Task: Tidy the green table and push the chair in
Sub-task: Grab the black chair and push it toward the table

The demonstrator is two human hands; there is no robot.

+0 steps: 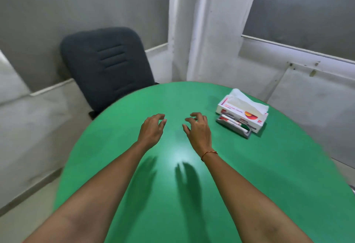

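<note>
Head view: both hands hover, fingers curled.

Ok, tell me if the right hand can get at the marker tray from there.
Probably yes: the right hand hovers empty just left of the marker tray, with only bare green table between them.

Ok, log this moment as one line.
left hand empty | right hand empty | tissue box, marker tray on table | chair tucked
</note>
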